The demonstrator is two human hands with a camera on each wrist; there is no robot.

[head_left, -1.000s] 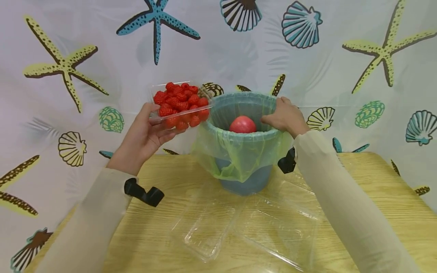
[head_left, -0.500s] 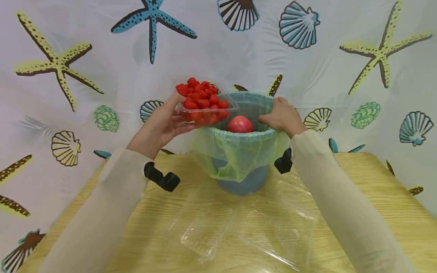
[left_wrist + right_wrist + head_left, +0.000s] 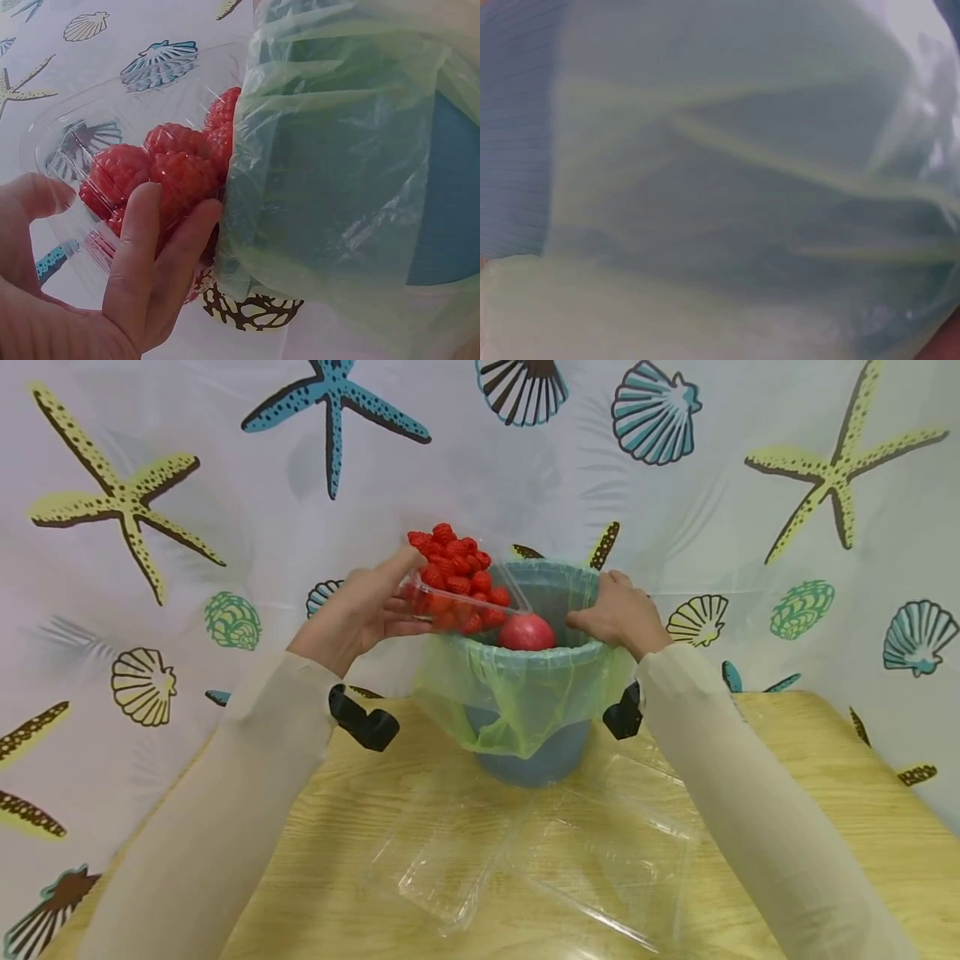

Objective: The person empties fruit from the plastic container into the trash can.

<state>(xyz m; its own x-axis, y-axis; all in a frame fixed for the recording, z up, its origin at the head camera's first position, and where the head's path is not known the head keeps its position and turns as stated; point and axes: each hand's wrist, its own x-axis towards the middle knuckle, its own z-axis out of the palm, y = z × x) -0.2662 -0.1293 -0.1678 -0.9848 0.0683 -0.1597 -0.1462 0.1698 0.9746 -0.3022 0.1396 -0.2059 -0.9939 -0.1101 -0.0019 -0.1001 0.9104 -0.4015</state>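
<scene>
My left hand [image 3: 371,606] grips a clear plastic tub [image 3: 56,142] of red raspberries [image 3: 457,568], thumb at its rim and fingers under it. The tub tilts down to the right over the left rim of a blue bin [image 3: 528,768]. A thin green bag [image 3: 517,702] lines the bin and folds down over its outside. Inside the bin a round pinkish-red fruit [image 3: 527,632] shows near the rim. On the bin's right rim, my right hand [image 3: 622,614] holds the edge with the thumb inside; its fingers are mostly hidden behind the rim.
Two clear plastic trays or lids lie on the wooden table [image 3: 322,860] in front of the bin: one on the left [image 3: 442,877], one on the right [image 3: 600,868]. A white curtain [image 3: 480,460] printed with starfish and shells hangs right behind the table.
My left hand has carried the tub of raspberries rightward to the bin's rim and tilted it toward the opening. The right hand keeps its hold on the rim.
</scene>
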